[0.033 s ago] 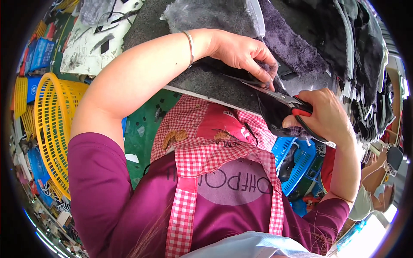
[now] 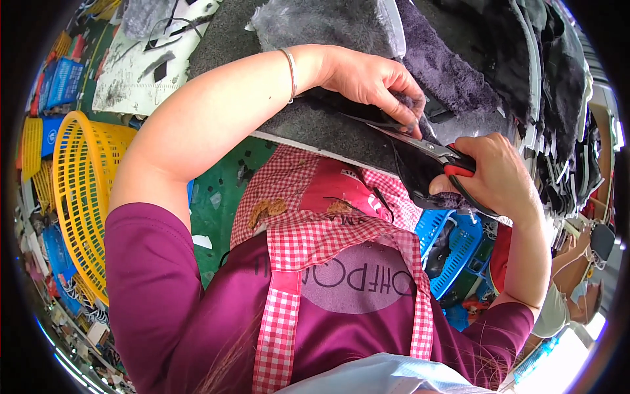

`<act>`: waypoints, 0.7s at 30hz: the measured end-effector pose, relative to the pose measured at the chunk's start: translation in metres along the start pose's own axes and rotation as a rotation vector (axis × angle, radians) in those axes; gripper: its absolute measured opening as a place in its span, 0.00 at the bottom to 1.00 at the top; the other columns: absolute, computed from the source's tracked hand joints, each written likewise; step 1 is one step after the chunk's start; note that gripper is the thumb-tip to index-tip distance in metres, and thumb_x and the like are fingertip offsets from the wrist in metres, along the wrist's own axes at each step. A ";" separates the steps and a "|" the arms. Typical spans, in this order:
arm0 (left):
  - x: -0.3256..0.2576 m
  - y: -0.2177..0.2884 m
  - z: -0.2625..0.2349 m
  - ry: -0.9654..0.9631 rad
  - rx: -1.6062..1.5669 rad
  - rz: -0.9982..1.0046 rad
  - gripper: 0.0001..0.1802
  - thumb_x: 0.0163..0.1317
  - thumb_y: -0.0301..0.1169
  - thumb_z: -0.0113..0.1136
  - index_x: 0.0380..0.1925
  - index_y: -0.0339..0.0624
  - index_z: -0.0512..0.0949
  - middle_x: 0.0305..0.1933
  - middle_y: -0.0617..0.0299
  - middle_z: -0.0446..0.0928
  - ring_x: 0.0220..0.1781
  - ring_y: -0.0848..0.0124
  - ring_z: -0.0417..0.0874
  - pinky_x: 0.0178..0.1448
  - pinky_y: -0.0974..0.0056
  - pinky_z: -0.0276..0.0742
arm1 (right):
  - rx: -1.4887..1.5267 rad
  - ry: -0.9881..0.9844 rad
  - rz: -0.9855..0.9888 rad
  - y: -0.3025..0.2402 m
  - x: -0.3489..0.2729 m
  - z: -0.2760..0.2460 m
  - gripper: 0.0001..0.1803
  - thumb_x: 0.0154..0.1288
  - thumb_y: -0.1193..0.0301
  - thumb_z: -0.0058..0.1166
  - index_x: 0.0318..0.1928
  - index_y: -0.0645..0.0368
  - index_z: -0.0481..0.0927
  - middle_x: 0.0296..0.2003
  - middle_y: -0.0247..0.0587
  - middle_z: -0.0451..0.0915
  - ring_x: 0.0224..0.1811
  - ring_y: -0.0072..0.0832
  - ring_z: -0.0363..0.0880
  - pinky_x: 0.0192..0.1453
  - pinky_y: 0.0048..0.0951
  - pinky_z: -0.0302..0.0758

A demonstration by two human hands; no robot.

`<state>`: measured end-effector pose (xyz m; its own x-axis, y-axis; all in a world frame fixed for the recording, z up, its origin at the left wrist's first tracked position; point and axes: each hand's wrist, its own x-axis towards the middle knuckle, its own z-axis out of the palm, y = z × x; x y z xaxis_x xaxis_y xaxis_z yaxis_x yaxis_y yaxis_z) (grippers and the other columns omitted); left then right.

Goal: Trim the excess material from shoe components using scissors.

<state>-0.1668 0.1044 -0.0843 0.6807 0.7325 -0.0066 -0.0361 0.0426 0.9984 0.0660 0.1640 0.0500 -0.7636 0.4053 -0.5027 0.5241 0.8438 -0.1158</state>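
Note:
My left hand [image 2: 377, 82] reaches over the table and pinches the edge of a dark fuzzy fabric piece [image 2: 420, 180]; a thin silver bangle [image 2: 291, 72] sits on its wrist. My right hand [image 2: 502, 177] is closed around the red and black handles of a pair of scissors [image 2: 430, 150]. The scissor blades point left toward my left fingers and lie against the dark fabric, which hangs over the edge of the grey-covered table [image 2: 302, 125]. More grey and purple plush pieces [image 2: 453, 72] lie just beyond my hands.
A yellow plastic basket [image 2: 79, 190] stands at the left, with blue crates [image 2: 62, 79] behind it. Blue baskets [image 2: 456, 243] sit under the table at right. Stacks of dark fabric pieces [image 2: 558, 98] fill the right side. Another person [image 2: 577, 289] is at lower right.

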 end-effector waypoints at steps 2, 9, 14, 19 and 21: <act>0.001 -0.005 0.002 0.035 -0.109 0.072 0.09 0.74 0.31 0.60 0.40 0.35 0.79 0.57 0.49 0.84 0.60 0.69 0.82 0.68 0.64 0.74 | -0.020 0.072 -0.056 -0.001 0.001 0.003 0.37 0.47 0.36 0.71 0.32 0.63 0.86 0.23 0.54 0.80 0.33 0.55 0.82 0.40 0.52 0.76; -0.002 -0.011 -0.002 0.142 -0.299 0.098 0.08 0.75 0.34 0.60 0.42 0.41 0.80 0.69 0.47 0.75 0.61 0.72 0.82 0.67 0.64 0.77 | -0.125 0.017 -0.027 -0.025 0.018 -0.001 0.30 0.52 0.46 0.72 0.36 0.64 0.84 0.31 0.54 0.82 0.39 0.54 0.82 0.44 0.52 0.75; -0.004 -0.015 -0.007 0.212 -0.451 0.155 0.10 0.77 0.37 0.57 0.46 0.44 0.80 0.76 0.47 0.67 0.66 0.61 0.81 0.63 0.58 0.83 | -0.246 0.178 -0.160 -0.028 0.024 0.011 0.27 0.57 0.49 0.68 0.33 0.64 0.83 0.30 0.52 0.84 0.39 0.48 0.86 0.44 0.45 0.82; -0.004 -0.023 -0.012 0.205 -0.599 0.281 0.10 0.78 0.37 0.54 0.49 0.46 0.80 0.78 0.47 0.63 0.70 0.52 0.78 0.61 0.53 0.87 | -0.303 0.282 -0.201 -0.032 0.033 0.023 0.28 0.54 0.47 0.69 0.35 0.62 0.82 0.31 0.44 0.84 0.43 0.40 0.85 0.41 0.40 0.83; -0.005 -0.021 -0.012 0.225 -0.626 0.313 0.10 0.79 0.36 0.53 0.48 0.46 0.80 0.78 0.46 0.63 0.70 0.50 0.76 0.61 0.54 0.87 | -0.334 0.308 -0.197 -0.036 0.039 0.026 0.28 0.53 0.46 0.70 0.35 0.61 0.82 0.31 0.41 0.84 0.44 0.36 0.84 0.40 0.38 0.84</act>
<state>-0.1782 0.1078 -0.1056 0.4063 0.8927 0.1951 -0.6609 0.1396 0.7374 0.0277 0.1403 0.0121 -0.9386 0.2692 -0.2160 0.2473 0.9611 0.1229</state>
